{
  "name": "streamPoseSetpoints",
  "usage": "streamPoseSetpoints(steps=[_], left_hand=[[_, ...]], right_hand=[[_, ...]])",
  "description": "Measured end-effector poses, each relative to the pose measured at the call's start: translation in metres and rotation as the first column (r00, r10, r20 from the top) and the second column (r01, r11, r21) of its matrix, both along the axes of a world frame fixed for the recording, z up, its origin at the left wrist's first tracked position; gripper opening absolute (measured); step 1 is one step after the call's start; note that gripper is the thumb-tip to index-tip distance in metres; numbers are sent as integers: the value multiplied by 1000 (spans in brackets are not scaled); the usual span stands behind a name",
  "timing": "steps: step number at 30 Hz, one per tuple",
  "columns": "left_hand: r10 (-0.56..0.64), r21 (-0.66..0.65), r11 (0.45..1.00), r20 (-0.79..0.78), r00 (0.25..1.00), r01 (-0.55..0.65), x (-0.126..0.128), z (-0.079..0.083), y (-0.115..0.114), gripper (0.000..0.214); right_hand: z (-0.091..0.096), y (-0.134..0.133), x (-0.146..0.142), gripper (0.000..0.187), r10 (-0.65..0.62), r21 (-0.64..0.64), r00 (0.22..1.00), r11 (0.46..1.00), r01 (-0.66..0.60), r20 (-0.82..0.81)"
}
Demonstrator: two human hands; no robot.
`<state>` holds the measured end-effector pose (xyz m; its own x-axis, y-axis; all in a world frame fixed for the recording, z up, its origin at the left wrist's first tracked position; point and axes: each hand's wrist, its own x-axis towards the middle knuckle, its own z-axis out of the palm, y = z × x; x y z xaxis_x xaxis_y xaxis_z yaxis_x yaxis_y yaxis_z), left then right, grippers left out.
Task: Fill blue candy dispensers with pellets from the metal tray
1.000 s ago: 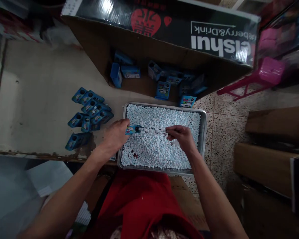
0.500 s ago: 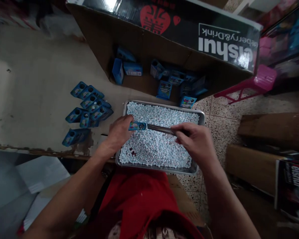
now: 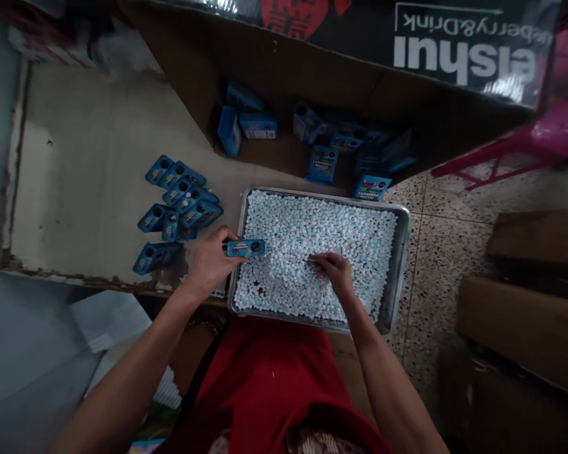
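Observation:
My left hand [image 3: 213, 258] grips a small blue candy box [image 3: 246, 248] by its end, over the left part of a metal tray [image 3: 404, 271]. The box has a round dark hole near its right end. Small pale blue and white candies [image 3: 284, 221] cover most of the tray. My right hand [image 3: 334, 270] is closed around a narrow metal scoop [image 3: 311, 260], low over the middle of the candies. Only a short bit of the scoop shows; the rest is hidden by the fingers and candies. Several similar blue boxes [image 3: 170, 226] stand grouped left of the tray.
Behind the tray, a large cardboard box [image 3: 350, 82] lies open towards me with several blue boxes [image 3: 322, 162] inside. The pale tabletop [image 3: 89, 164] stretches left. A pink stool [image 3: 492, 154] and brown cartons [image 3: 520, 321] stand on the right.
The right hand has drawn the scoop back from the box's hole and lowered it to the candies. The left hand has shifted the box slightly left. The view has shifted a little.

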<state>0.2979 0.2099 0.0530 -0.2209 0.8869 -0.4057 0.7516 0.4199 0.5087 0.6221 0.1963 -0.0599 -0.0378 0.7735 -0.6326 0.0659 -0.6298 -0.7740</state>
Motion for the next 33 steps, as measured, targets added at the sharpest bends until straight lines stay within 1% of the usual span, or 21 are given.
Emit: streamPoseSetpoints(steps=[2, 5, 7, 9, 11, 13, 15, 16, 19, 21, 22, 24, 25, 26, 27, 29, 30, 31, 32, 33], left_hand=[[-18, -12, 1000, -44, 999, 17, 4, 5, 0, 31], [-87, -5, 996, -131, 988, 87, 10, 10, 0, 24], [-125, 8, 992, -180, 976, 129, 15, 11, -1, 19], [-138, 14, 990, -196, 971, 144, 22, 12, -1, 15], [-158, 24, 986, -171, 973, 164, 29, 13, -1, 14], [-198, 46, 977, -138, 970, 206, 36, 14, -1, 17], [-234, 75, 967, -125, 964, 245, 41, 15, -1, 18], [-245, 82, 963, -127, 961, 257, 44, 16, -2, 19], [-255, 84, 960, -129, 958, 267, 48, 18, -3, 20], [-265, 84, 958, -114, 957, 275, 50, 21, -4, 21], [-270, 88, 956, -107, 957, 280, 51, 22, -5, 22], [-271, 97, 955, -89, 959, 279, 49, 21, -5, 22], [-260, 98, 959, -72, 963, 266, 48, 20, -5, 22], [-236, 97, 966, -43, 971, 240, 45, 17, -4, 22], [-201, 95, 975, 5, 980, 199, 42, 14, -4, 23], [-99, 106, 991, 189, 977, 80, 35, 4, -3, 28], [-47, 105, 994, 314, 948, 14, 32, -2, -2, 32], [-5, 93, 995, 437, 899, -40, 30, -8, -2, 36], [21, 70, 995, 542, 840, -70, 30, -14, -1, 39], [30, 38, 997, 621, 783, -69, 31, -19, -1, 41]], right_hand=[[6, 9, 4, 30, -10, 4, 999, 1000, 10, -36], [29, 16, 21, 30, -23, 6, 992, 1000, 24, -121], [51, 24, 25, 30, -5, 22, 987, 1000, 8, -158], [76, 35, 22, 30, 45, 58, 990, 998, -38, -137], [102, 46, 14, 27, 120, 99, 990, 989, -112, -79], [129, 55, 5, 22, 195, 155, 980, 968, -197, 27], [156, 59, -4, 18, 258, 224, 949, 929, -296, 182], [169, 60, -8, 18, 285, 260, 919, 898, -355, 271], [200, 59, -22, 23, 337, 337, 796, 771, -540, 503], [215, 58, -34, 24, 337, 361, 719, 689, -629, 608], [220, 58, -39, 24, 331, 366, 690, 659, -657, 644], [230, 58, -47, 25, 321, 367, 658, 627, -687, 681], [233, 57, -48, 25, 322, 367, 659, 629, -686, 680], [235, 56, -46, 24, 323, 367, 677, 648, -668, 661], [235, 54, -40, 23, 323, 365, 711, 684, -632, 625], [227, 50, -14, 20, 295, 334, 802, 794, -508, 520], [218, 47, 5, 19, 254, 301, 843, 853, -427, 475], [205, 44, 27, 20, 196, 263, 872, 904, -338, 448], [188, 42, 50, 22, 126, 230, 888, 941, -248, 443], [168, 40, 71, 25, 43, 213, 888, 964, -157, 459]])
